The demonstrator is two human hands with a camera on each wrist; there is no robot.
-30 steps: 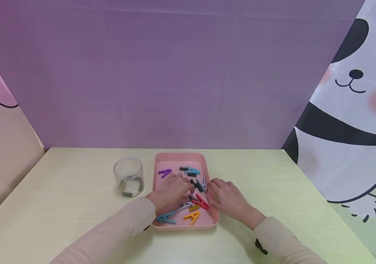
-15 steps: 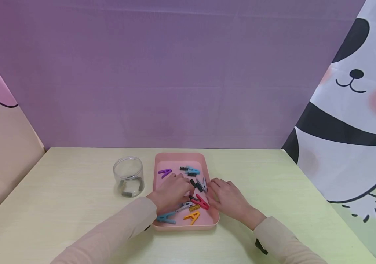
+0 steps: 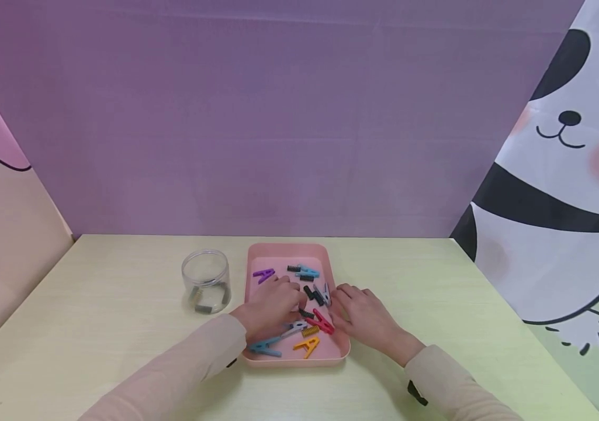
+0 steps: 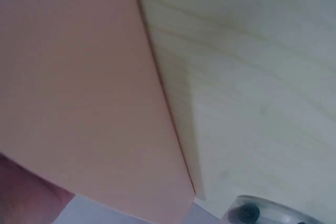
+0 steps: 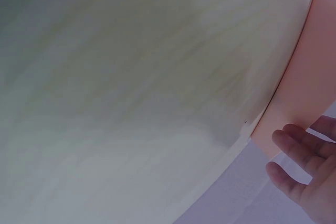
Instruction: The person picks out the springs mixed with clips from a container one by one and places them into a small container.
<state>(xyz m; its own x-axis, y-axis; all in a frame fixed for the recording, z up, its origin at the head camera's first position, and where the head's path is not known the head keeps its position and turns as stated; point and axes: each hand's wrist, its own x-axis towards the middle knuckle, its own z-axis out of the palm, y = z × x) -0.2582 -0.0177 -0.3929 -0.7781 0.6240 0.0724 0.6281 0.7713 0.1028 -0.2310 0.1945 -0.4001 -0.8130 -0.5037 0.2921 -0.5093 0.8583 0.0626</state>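
Note:
My left hand (image 3: pixel 273 301) reaches into a pink tray (image 3: pixel 287 363) in the head view. Its thumb and index finger pinch the left end of a small black spring (image 3: pixel 307 314); the fingertips are partly hidden. A red clip (image 3: pixel 321 321) lies just right of that spring. Below are a gold spring (image 3: pixel 310 331), a yellow clip (image 3: pixel 307 347), a grey clip (image 3: pixel 294 328) and a blue clip (image 3: pixel 265 348). My right hand (image 3: pixel 362 313) rests at the tray's right rim, its fingers (image 5: pixel 299 148) extended along the outer wall in the right wrist view.
Left of the tray stands a clear round jar (image 3: pixel 205 283) with several springs at its bottom. Farther up the tray lie a purple clip (image 3: pixel 264 275), a light blue clip (image 3: pixel 308 272), a grey clip (image 3: pixel 326 294) and several black springs. A purple backdrop (image 3: pixel 278 128) rises behind the table.
The black spring at my left fingertips has shifted slightly left and away from me, and more of it shows. My right hand stays at the rim.

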